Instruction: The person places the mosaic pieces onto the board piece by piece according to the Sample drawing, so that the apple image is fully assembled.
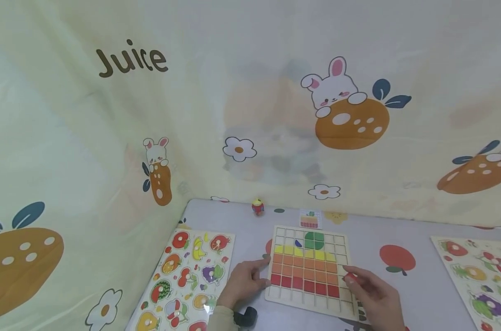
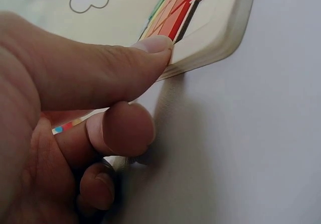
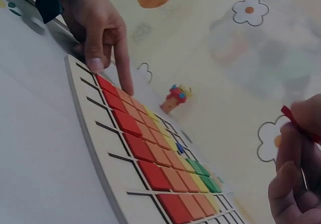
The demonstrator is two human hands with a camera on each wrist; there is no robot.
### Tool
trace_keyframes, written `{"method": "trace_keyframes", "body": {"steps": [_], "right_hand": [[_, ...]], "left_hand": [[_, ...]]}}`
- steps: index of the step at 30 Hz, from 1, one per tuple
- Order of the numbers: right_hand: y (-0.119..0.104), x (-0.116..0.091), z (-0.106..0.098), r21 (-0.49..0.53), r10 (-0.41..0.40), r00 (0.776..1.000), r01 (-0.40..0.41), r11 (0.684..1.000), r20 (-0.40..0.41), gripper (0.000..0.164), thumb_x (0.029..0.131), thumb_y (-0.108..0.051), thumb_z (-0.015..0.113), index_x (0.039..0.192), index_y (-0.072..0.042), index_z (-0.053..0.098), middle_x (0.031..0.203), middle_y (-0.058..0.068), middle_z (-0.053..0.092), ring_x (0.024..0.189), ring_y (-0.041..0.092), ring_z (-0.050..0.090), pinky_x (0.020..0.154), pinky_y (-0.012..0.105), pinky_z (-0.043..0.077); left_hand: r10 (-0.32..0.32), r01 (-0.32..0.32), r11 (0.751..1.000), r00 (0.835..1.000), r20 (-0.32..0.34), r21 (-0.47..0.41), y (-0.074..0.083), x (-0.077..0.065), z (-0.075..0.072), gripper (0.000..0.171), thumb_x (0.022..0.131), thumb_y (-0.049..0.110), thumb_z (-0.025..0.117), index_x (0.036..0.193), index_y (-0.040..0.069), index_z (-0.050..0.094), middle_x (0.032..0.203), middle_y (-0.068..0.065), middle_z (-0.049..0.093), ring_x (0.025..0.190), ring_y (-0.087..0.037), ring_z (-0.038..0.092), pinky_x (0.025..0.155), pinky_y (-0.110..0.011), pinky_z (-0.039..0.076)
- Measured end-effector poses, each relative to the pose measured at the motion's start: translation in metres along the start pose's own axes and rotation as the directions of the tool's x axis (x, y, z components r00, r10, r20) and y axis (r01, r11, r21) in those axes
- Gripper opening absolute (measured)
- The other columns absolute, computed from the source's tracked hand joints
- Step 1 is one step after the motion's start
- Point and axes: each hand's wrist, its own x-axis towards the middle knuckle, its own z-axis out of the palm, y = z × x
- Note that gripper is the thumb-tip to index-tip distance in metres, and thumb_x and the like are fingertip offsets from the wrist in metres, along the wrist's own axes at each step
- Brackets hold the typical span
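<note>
A pale wooden grid board [image 1: 300, 299] lies on the table, filled with rows of red tiles [image 1: 281, 280], orange tiles and yellow tiles. Near its top are a green block [image 1: 314, 240] and a small blue piece [image 1: 298, 243]. My left hand [image 1: 244, 280] touches the board's left edge with thumb and forefinger spread apart. In the left wrist view the thumb [image 2: 115, 73] presses at the board's near corner, the lower fingers bent underneath. Beside the right edge, my right hand [image 1: 376, 292] pinches a red tile [image 1: 350, 277], seen edge-on in the right wrist view, partly hidden by the fingers.
A fruit puzzle board [image 1: 230, 257] lies to the left, another fruit board [image 1: 442, 257] to the far right. Behind the grid are a small picture card [image 1: 310, 219] and a red and yellow toy figure [image 1: 257, 207]. Printed cloth walls rise at the back and left.
</note>
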Motion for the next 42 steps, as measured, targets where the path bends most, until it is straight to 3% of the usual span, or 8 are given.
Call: {"method": "trace_keyframes", "body": {"steps": [7,11,16,19,23,26,33,42], "right_hand": [[0.001,0.000,0.022,-0.082,0.092,0.992,-0.084,0.993,0.088,0.050,0.088,-0.029,0.088,0.132,-0.010,0.074,0.102,0.003,0.080,0.085,0.011,0.072,0.078,0.020,0.057],[-0.002,-0.002,0.039,-0.101,0.100,0.983,-0.085,0.991,0.155,0.049,0.083,-0.027,0.092,0.127,-0.012,0.077,0.105,0.004,0.077,0.086,0.013,0.065,0.074,0.021,0.053],[-0.003,-0.007,0.067,-0.190,0.022,0.978,0.018,0.982,0.206,0.041,0.077,-0.025,0.095,0.115,-0.024,0.081,0.109,-0.005,0.073,0.099,0.013,0.058,0.086,0.025,0.051],[-0.004,-0.009,0.084,-0.275,-0.087,0.969,0.151,0.949,0.232,0.037,0.073,-0.026,0.098,0.106,-0.031,0.082,0.112,-0.009,0.070,0.105,0.012,0.057,0.098,0.035,0.051],[-0.007,-0.012,0.105,-0.359,-0.191,0.941,0.286,0.889,0.278,0.038,0.066,-0.029,0.101,0.098,-0.036,0.083,0.103,-0.011,0.062,0.101,0.012,0.051,0.095,0.041,0.049],[-0.009,-0.013,0.117,-0.394,-0.190,0.931,0.308,0.866,0.311,0.038,0.065,-0.030,0.101,0.097,-0.036,0.083,0.102,-0.012,0.058,0.102,0.012,0.048,0.092,0.039,0.048],[-0.008,-0.008,0.131,-0.449,-0.095,0.932,0.255,0.857,0.349,0.042,0.065,-0.033,0.101,0.103,-0.030,0.084,0.107,-0.007,0.057,0.107,0.017,0.048,0.094,0.043,0.049],[-0.006,-0.011,0.124,-0.464,-0.155,0.929,0.307,0.831,0.337,0.032,0.074,-0.035,0.096,0.103,-0.036,0.082,0.104,-0.014,0.053,0.104,0.011,0.047,0.092,0.037,0.047]], "left_hand": [[0.004,-0.004,1.000,1.000,0.003,-0.009,0.001,0.000,-0.001,0.057,0.091,0.025,0.084,0.145,0.027,0.067,0.063,0.006,0.049,0.059,-0.011,0.046,0.057,-0.025,0.034],[0.002,-0.002,1.000,1.000,0.002,-0.015,0.001,-0.001,-0.002,0.058,0.090,0.025,0.084,0.145,0.027,0.067,0.064,0.005,0.049,0.060,-0.012,0.046,0.057,-0.026,0.034],[0.021,-0.021,1.000,1.000,0.002,-0.010,-0.002,-0.001,-0.001,0.057,0.090,0.024,0.084,0.145,0.026,0.067,0.063,0.005,0.049,0.059,-0.011,0.045,0.057,-0.025,0.034],[0.040,-0.040,0.999,0.999,0.000,0.003,-0.003,-0.001,-0.002,0.057,0.090,0.024,0.084,0.144,0.027,0.068,0.062,0.006,0.048,0.059,-0.010,0.044,0.057,-0.025,0.034],[0.050,-0.050,0.999,0.999,0.001,0.018,-0.003,0.000,-0.003,0.057,0.090,0.024,0.084,0.145,0.029,0.067,0.062,0.007,0.047,0.059,-0.010,0.044,0.058,-0.025,0.034],[0.046,-0.046,0.999,0.999,0.003,0.027,-0.004,0.002,-0.002,0.058,0.090,0.025,0.084,0.145,0.030,0.067,0.062,0.007,0.048,0.059,-0.010,0.044,0.058,-0.026,0.034],[0.037,-0.037,0.999,0.999,0.003,0.033,-0.003,0.003,-0.001,0.058,0.090,0.025,0.085,0.145,0.031,0.067,0.062,0.007,0.047,0.059,-0.010,0.044,0.057,-0.026,0.034],[0.054,-0.054,0.998,0.999,0.005,0.021,-0.004,0.003,-0.002,0.058,0.089,0.024,0.085,0.144,0.029,0.068,0.063,0.007,0.048,0.059,-0.009,0.044,0.058,-0.026,0.034]]}}
